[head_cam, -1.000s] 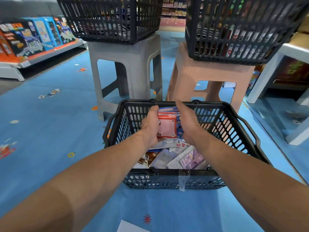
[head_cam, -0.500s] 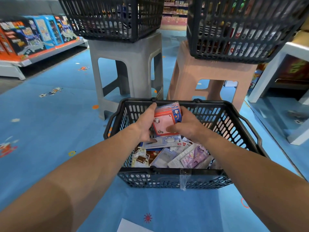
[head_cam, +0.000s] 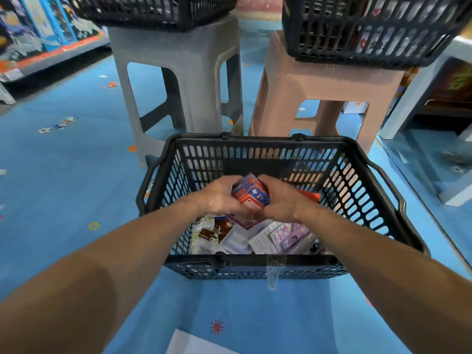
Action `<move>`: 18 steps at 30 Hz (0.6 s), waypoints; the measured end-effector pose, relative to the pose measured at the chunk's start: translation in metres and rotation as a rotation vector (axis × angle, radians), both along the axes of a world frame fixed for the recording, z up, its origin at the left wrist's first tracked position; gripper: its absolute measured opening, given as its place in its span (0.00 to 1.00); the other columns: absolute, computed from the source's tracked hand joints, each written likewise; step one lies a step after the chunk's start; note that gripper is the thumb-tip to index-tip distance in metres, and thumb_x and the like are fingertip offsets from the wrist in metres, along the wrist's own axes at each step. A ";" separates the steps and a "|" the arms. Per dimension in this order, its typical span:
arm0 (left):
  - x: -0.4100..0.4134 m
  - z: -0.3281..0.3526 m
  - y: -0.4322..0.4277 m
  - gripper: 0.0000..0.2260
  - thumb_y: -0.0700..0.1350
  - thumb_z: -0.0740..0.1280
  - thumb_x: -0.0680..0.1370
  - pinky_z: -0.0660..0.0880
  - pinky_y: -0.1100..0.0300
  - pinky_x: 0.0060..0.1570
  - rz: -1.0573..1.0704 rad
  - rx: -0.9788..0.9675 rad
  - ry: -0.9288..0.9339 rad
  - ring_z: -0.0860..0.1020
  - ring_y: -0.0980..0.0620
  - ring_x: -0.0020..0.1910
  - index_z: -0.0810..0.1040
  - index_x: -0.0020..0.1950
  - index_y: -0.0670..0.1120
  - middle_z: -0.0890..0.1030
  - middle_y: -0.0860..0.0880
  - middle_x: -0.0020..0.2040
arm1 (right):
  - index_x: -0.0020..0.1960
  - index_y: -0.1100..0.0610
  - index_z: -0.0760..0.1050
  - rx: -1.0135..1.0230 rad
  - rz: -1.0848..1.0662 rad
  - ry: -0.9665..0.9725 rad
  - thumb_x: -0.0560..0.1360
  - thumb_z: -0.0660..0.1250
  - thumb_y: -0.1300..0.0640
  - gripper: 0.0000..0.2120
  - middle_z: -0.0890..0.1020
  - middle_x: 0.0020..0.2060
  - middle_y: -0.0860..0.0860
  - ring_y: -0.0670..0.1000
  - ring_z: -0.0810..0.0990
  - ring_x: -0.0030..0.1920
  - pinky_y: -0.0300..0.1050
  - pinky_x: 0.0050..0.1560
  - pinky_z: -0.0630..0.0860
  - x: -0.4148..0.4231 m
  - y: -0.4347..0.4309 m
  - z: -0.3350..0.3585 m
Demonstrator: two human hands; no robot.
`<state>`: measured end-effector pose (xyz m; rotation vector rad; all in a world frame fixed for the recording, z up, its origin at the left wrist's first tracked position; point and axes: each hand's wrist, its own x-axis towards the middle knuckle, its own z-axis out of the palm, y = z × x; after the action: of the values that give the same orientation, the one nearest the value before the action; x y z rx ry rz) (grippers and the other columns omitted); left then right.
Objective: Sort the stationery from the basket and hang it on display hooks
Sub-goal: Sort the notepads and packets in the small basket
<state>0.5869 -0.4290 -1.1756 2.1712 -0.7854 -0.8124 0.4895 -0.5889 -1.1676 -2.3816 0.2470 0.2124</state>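
A black plastic basket [head_cam: 370, 190] stands on the blue floor in front of me. Inside it both hands hold one stack of red and blue stationery packs [head_cam: 251, 191]. My left hand [head_cam: 219, 194] grips the stack's left side and my right hand [head_cam: 279, 198] grips its right side. The stack is tilted, low in the basket. Beneath it lie several loose packs: a brown and white one [head_cam: 210, 232], clear ones and a purple one [head_cam: 291, 235]. No display hooks are in view.
A grey stool [head_cam: 178, 72] and a pink stool [head_cam: 324, 90] stand just beyond the basket, each bearing another black basket [head_cam: 370, 29]. A shelf of boxed goods [head_cam: 38, 34] runs at far left. A white stand [head_cam: 419, 106] is at right. White paper [head_cam: 194, 343] lies near me.
Both hands have come down into the basket with the stack, which has tilted from upright to slanted. The view has tipped downward.
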 end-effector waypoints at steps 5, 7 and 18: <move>0.003 -0.017 -0.017 0.28 0.48 0.85 0.65 0.82 0.48 0.57 0.040 -0.064 0.035 0.84 0.51 0.52 0.77 0.60 0.54 0.84 0.50 0.52 | 0.67 0.52 0.70 -0.075 -0.081 -0.035 0.66 0.83 0.54 0.34 0.79 0.54 0.49 0.49 0.79 0.53 0.44 0.56 0.78 0.009 -0.015 -0.012; 0.009 -0.022 -0.024 0.27 0.49 0.85 0.64 0.81 0.50 0.59 0.143 -0.095 0.071 0.84 0.53 0.52 0.78 0.59 0.55 0.85 0.52 0.52 | 0.68 0.54 0.70 -0.149 -0.184 -0.078 0.64 0.83 0.47 0.38 0.75 0.56 0.51 0.51 0.76 0.55 0.44 0.56 0.75 0.016 -0.030 -0.018; 0.015 -0.038 -0.037 0.16 0.40 0.78 0.74 0.78 0.55 0.41 0.482 -0.108 0.387 0.83 0.53 0.48 0.77 0.56 0.54 0.85 0.52 0.51 | 0.73 0.56 0.70 -0.545 -0.193 0.507 0.78 0.65 0.52 0.25 0.70 0.72 0.59 0.61 0.60 0.76 0.53 0.78 0.57 0.029 -0.109 -0.076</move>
<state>0.6022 -0.4663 -1.2137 1.9053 -0.0994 -0.8693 0.5190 -0.6975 -1.2436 -2.7732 0.8618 0.7370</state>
